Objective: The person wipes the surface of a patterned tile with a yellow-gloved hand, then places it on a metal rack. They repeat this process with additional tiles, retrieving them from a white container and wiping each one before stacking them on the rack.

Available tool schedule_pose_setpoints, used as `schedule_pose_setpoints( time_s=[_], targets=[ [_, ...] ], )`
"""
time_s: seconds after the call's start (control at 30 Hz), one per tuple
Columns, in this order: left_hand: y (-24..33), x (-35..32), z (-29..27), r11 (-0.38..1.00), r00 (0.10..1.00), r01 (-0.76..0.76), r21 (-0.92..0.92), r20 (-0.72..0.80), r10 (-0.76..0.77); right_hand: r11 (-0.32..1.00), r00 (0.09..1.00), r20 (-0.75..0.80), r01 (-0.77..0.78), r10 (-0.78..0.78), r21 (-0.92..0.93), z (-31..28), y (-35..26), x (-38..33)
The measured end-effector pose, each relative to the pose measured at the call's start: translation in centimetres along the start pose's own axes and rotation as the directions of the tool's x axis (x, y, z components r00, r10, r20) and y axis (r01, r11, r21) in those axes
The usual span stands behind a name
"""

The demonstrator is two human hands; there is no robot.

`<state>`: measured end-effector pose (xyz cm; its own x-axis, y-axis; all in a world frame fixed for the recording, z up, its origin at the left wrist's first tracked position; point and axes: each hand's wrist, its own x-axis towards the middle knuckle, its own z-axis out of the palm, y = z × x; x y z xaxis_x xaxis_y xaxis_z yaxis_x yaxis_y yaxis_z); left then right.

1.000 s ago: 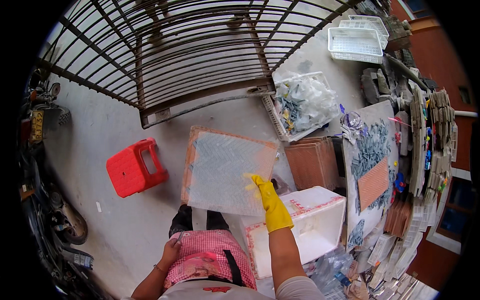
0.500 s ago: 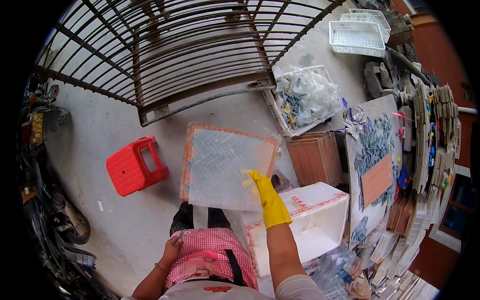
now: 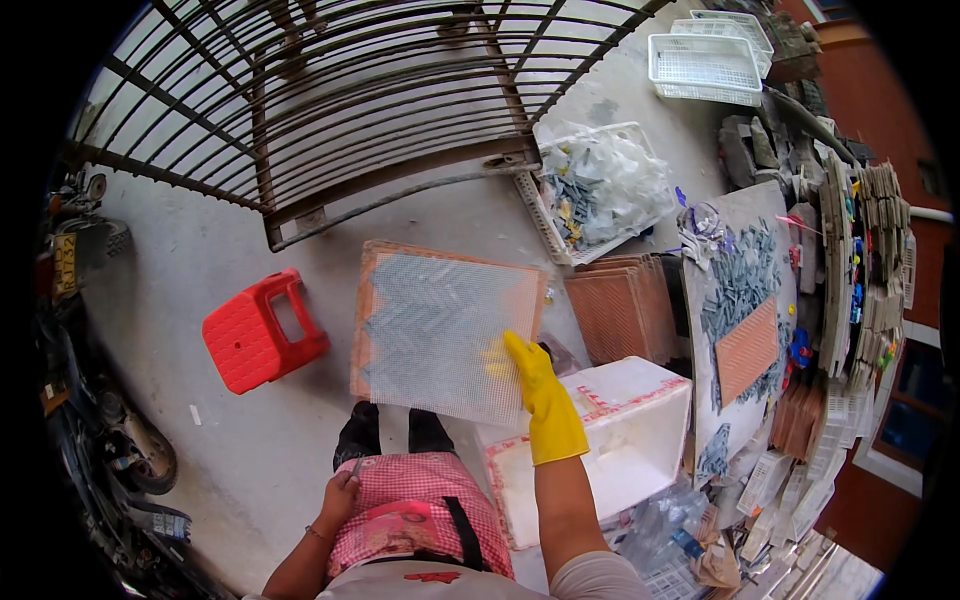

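My right hand (image 3: 545, 395), in a yellow rubber glove, grips the right edge of a white mesh sheet (image 3: 440, 385). Its thumb lies on top, and the fingers show faintly through the mesh. The sheet covers most of an orange-brown board (image 3: 367, 300), where slim grey tile strips (image 3: 430, 295) form a herringbone pattern under it. My left hand (image 3: 341, 493) is bare and held low by the pink checked apron (image 3: 400, 490). Its fingers are curled closed, with a small thin greyish thing at their tips that I cannot make out.
A red plastic stool (image 3: 245, 345) stands left of the board. Beyond is a metal rack (image 3: 390, 190). To the right are a foam box (image 3: 640, 450), stacked orange boards (image 3: 620, 310), a crate of strips and plastic (image 3: 610, 180), and a strip-covered table (image 3: 715, 440). Motorbikes (image 3: 110, 430) line the left.
The view has shifted slightly, so most things sit a little further left. The gloved hand keeps its hold on the mesh, and the left hand stays closed by the apron.
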<state>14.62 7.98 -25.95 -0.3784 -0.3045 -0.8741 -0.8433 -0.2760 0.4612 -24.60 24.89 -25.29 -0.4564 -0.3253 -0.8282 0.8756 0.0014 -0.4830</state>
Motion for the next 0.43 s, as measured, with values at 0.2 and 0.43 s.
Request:
schedule_pose_setpoints(
  time_s=[0.2,0.43],
  targets=[
    [0.4,0.5,0.5,0.989,0.998,0.052,-0.136,0.033,-0.048,0.960,0.979,-0.200,-0.013,-0.045,-0.280,-1.5,1.4,2.0],
    [1.9,3.3,2.4,0.992,0.995,-0.084,-0.095,0.040,0.088,0.944,0.979,-0.192,-0.130,0.073,-0.305,-2.0,1.1,2.6]
  ],
)
